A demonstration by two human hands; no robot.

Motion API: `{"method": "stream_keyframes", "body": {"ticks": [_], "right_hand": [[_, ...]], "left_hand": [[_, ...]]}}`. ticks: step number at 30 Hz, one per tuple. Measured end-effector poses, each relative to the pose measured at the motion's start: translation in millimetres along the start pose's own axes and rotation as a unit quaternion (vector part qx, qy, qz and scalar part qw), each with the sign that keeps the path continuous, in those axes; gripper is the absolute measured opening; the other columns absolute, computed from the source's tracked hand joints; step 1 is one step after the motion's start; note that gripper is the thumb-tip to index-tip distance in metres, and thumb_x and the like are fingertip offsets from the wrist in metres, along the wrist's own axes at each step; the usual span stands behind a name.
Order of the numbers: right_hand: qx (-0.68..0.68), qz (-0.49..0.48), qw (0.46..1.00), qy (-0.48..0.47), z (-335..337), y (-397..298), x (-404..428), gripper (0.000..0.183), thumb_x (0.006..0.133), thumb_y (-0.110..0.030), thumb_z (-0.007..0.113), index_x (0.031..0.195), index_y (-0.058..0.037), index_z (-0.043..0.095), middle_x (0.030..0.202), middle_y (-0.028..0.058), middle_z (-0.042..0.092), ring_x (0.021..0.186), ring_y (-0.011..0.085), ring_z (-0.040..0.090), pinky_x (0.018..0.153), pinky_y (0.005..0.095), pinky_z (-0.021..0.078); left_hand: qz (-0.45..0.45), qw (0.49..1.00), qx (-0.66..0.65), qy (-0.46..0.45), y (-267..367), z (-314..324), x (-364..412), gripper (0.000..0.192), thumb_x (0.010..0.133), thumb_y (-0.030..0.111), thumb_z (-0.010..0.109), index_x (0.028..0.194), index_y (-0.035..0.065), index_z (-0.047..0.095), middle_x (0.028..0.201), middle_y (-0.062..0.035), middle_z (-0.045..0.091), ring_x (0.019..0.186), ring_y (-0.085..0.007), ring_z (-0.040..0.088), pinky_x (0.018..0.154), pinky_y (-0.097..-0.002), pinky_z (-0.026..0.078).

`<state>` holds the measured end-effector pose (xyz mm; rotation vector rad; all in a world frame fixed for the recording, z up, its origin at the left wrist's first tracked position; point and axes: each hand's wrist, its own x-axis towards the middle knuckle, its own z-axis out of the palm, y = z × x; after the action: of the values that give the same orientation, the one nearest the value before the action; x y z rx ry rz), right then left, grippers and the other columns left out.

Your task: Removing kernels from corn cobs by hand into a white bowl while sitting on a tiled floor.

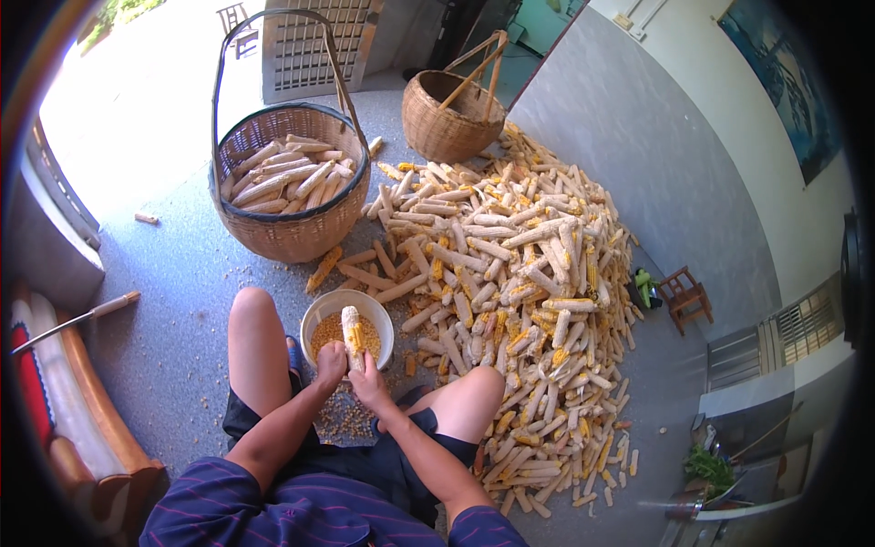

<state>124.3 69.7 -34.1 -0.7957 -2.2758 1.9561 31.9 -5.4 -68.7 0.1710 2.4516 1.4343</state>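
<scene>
Over a white plastic bucket (308, 314) I have a corn cob (351, 328) with a patch of yellow kernels left on its mostly bare, pale surface. My right hand (370, 383) grips the cob's lower end. Closed against the cob's left side is my left hand (332, 361); whether it holds anything else is hidden. Loose yellow corn kernels (369, 336) lie inside the bucket, which stands on the floor between my knees. More kernels are scattered on the floor just below it.
To the right spreads a big heap of corn cobs (519, 273), many bare. A handled wicker basket (287, 232) of bare cobs stands ahead, with another wicker basket (437, 130) behind the heap. A wooden bench (102, 424) is at left, a small wooden chair (685, 299) at right.
</scene>
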Motion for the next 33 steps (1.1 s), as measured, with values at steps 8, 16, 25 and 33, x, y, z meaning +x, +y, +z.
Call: {"method": "stream_keyframes", "body": {"ticks": [8,16,25,33], "right_hand": [[-0.069,0.043,0.996,-0.025,7,-11,1,0.071,0.077,-0.028,0.052,0.134,0.0036,0.026,0.106,0.0311,0.054,0.095,0.0389,0.058,0.081,0.0403,0.0458],[0.036,-0.041,0.996,0.072,1,9,16,0.070,0.076,-0.025,0.057,0.133,0.0035,0.028,0.110,0.0287,0.054,0.101,0.0337,0.057,0.084,0.0370,0.0455],[-0.048,-0.057,0.996,0.052,-5,-1,7,0.072,0.079,-0.021,0.055,0.137,0.0010,0.020,0.118,0.0323,0.047,0.108,0.0407,0.052,0.089,0.0404,0.0423],[-0.141,-0.114,0.983,0.028,4,-9,-7,0.078,0.080,-0.018,0.057,0.139,-0.0001,0.010,0.126,0.0337,0.040,0.114,0.0444,0.045,0.093,0.0431,0.0398]], "left_hand": [[-0.010,0.997,-0.076,0.003,-15,-5,5,0.048,0.090,0.036,0.043,0.072,-0.0048,0.061,0.059,-0.0126,0.058,0.056,-0.0213,0.057,0.057,-0.0378,0.044],[-0.066,0.961,-0.231,-0.139,23,-10,-11,0.040,0.094,0.031,0.043,0.082,-0.0030,0.061,0.070,-0.0074,0.060,0.063,-0.0144,0.057,0.057,-0.0283,0.044],[-0.003,0.959,-0.251,-0.131,11,-2,-6,0.036,0.094,0.031,0.045,0.090,-0.0018,0.061,0.072,-0.0043,0.058,0.065,-0.0122,0.054,0.060,-0.0282,0.045],[0.033,0.993,-0.099,-0.060,11,-3,-1,0.041,0.092,0.033,0.043,0.080,-0.0025,0.059,0.068,-0.0175,0.061,0.063,-0.0283,0.060,0.059,-0.0395,0.045]]}}
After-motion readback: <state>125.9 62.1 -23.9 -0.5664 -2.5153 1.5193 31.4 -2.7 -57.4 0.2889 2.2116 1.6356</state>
